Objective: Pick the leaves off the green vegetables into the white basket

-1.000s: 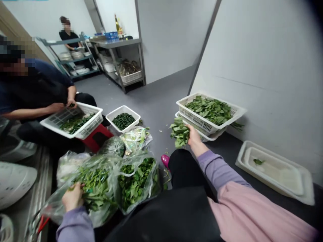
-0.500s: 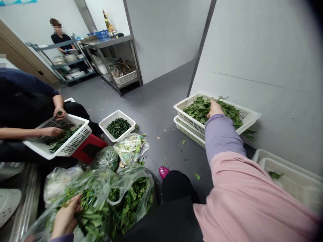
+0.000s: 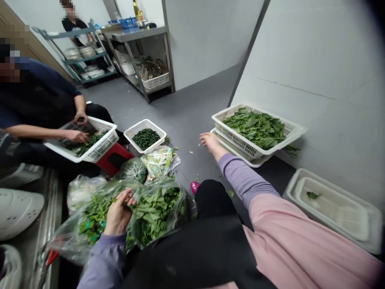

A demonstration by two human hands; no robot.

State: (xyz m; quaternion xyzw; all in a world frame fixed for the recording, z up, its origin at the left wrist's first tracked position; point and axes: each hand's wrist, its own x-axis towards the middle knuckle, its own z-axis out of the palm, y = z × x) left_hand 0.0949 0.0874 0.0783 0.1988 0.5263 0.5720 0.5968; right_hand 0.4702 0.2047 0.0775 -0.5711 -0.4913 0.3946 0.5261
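Observation:
My left hand point(image 3: 119, 212) is over the clear plastic bag point(image 3: 70, 241) of leafy greens point(image 3: 155, 214) at my lap. Its fingers are curled close to the leaves. Whether a stem is between them is hidden. My right hand point(image 3: 211, 143) is in the air just left of the upper white basket point(image 3: 240, 143), with fingers stretched out and nothing in them. Flat-lying leafy greens point(image 3: 258, 126) fill that basket, and some stems stick out past its right corner. The upper basket sits on another white basket point(image 3: 255, 162).
At left, a co-worker's hands point(image 3: 76, 135) are in a white basket point(image 3: 104, 146) on a red stool point(image 3: 116, 160). Green chillies point(image 3: 146, 138) fill a small basket. Bagged vegetables point(image 3: 161, 160) lie on the floor. Pale tubs point(image 3: 333, 204) stand at right by the wall.
My right hand has come out of the upper basket and moved left, leaving the greens there. My left hand has risen and shifted right over the bag. The view has tilted slightly downward.

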